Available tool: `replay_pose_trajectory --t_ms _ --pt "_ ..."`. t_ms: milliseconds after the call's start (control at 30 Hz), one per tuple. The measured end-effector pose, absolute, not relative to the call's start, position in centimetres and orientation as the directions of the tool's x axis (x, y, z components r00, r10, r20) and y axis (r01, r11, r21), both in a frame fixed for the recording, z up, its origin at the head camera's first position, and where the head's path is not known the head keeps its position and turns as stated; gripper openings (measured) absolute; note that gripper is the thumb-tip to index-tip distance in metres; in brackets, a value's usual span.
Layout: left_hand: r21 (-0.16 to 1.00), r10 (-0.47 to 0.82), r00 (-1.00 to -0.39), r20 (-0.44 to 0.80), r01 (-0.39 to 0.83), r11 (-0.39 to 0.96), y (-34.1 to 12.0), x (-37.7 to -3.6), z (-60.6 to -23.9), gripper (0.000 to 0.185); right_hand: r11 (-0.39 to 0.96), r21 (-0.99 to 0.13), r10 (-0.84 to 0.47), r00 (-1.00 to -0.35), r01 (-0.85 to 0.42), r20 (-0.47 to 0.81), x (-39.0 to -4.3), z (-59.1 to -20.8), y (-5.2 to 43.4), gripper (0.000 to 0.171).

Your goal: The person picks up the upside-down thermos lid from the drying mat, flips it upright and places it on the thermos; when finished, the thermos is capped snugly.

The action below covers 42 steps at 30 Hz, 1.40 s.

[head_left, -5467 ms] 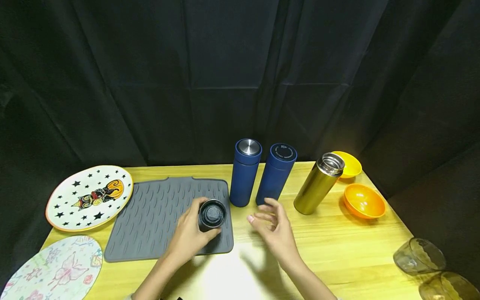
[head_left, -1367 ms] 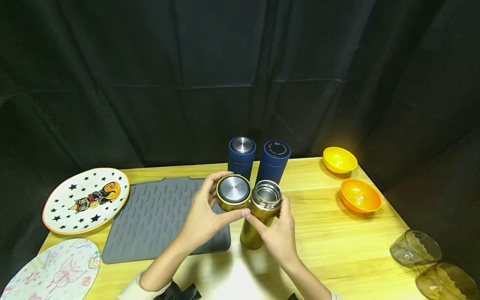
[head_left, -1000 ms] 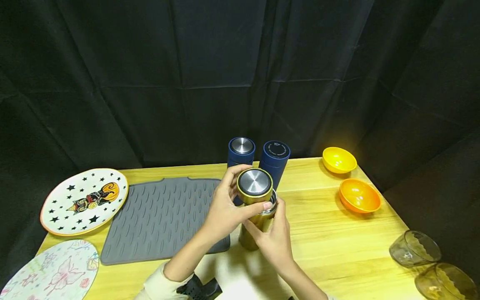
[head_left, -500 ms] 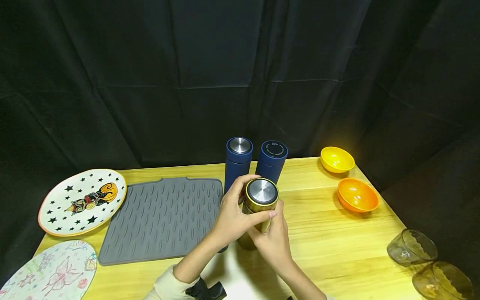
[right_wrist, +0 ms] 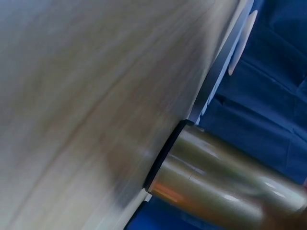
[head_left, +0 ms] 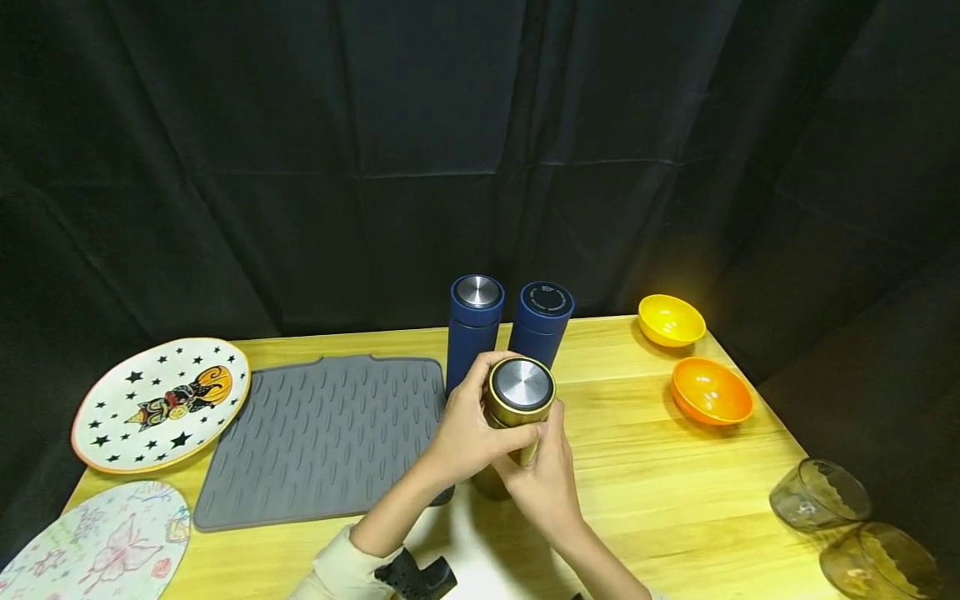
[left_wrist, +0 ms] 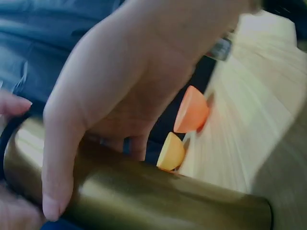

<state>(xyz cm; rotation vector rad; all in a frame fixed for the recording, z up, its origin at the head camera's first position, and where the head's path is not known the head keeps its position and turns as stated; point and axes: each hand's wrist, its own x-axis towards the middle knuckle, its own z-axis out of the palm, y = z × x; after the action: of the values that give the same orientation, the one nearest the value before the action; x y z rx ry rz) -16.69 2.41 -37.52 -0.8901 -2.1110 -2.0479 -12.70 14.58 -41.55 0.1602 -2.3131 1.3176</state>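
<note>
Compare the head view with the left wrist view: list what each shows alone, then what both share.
Head view only: the silver-topped lid, two blue flasks, grey mat, star plate, two glasses, right hand.
Left wrist view only: a close look at the thumb lying on the gold flask's side.
Both: left hand, gold flask, orange bowl, yellow bowl, wooden table.
</note>
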Motion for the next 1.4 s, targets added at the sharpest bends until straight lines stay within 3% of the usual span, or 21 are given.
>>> replay_pose_trajectory --t_ms 100,267,367,433,600,700,800,967,1133,1267,1400 --pt "0.896 0.379 -0.814 0.439 0.429 -0.114 2.34 -16.86 -37.7 0.075 0.527 -0.788 0.125 -0.888 -0.318 0.442 -12.71 -41.59 14.54 0.072" --pt "0.893 0.329 -0.842 0.429 0.45 -0.011 2.36 -16.74 -37.57 0.079 0.506 -0.799 0.114 -0.893 -0.326 0.436 -12.77 -41.4 14.58 0.071" --pt "0.884 0.337 -0.822 0.459 0.462 -0.075 2.37 -16.74 -37.66 0.071 0.518 -0.791 0.113 -0.89 -0.327 0.442 -12.8 -41.28 14.56 0.07" --pt "0.878 0.357 -0.807 0.471 0.469 -0.097 2.37 -16.67 -37.74 0.076 0.515 -0.792 0.11 -0.891 -0.328 0.44 -12.75 -41.25 14.57 0.069" --pt "0.839 0.268 -0.822 0.503 0.539 0.077 2.68 -16.51 -37.79 0.082 0.502 -0.795 0.101 -0.89 -0.34 0.445 -12.73 -41.25 14.64 0.068" --pt "0.829 0.264 -0.799 0.541 0.56 -0.004 2.62 -16.67 -37.93 0.073 0.506 -0.798 0.112 -0.893 -0.327 0.437 -12.74 -41.28 14.64 0.071" --pt "0.841 0.321 -0.783 0.532 0.532 -0.096 2.47 -16.67 -38.01 0.082 0.496 -0.809 0.113 -0.899 -0.317 0.422 -12.64 -41.3 14.67 0.071" --pt "0.871 0.304 -0.829 0.469 0.491 -0.005 2.66 -16.54 -37.97 0.083 0.52 -0.791 0.116 -0.891 -0.322 0.439 -12.6 -41.48 14.65 0.07" --pt "0.862 0.345 -0.799 0.492 0.502 -0.069 2.48 -16.74 -37.96 0.084 0.49 -0.814 0.119 -0.902 -0.311 0.416 -12.66 -41.54 14.67 0.073" --pt "0.867 0.308 -0.825 0.474 0.499 0.002 2.45 -16.68 -37.88 0.084 0.49 -0.813 0.118 -0.9 -0.315 0.419 -12.69 -41.52 14.65 0.071" --pt "0.862 0.346 -0.792 0.504 0.49 -0.133 2.22 -16.8 -38.04 0.075 0.487 -0.818 0.128 -0.901 -0.307 0.415 -12.68 -41.53 14.58 0.073"
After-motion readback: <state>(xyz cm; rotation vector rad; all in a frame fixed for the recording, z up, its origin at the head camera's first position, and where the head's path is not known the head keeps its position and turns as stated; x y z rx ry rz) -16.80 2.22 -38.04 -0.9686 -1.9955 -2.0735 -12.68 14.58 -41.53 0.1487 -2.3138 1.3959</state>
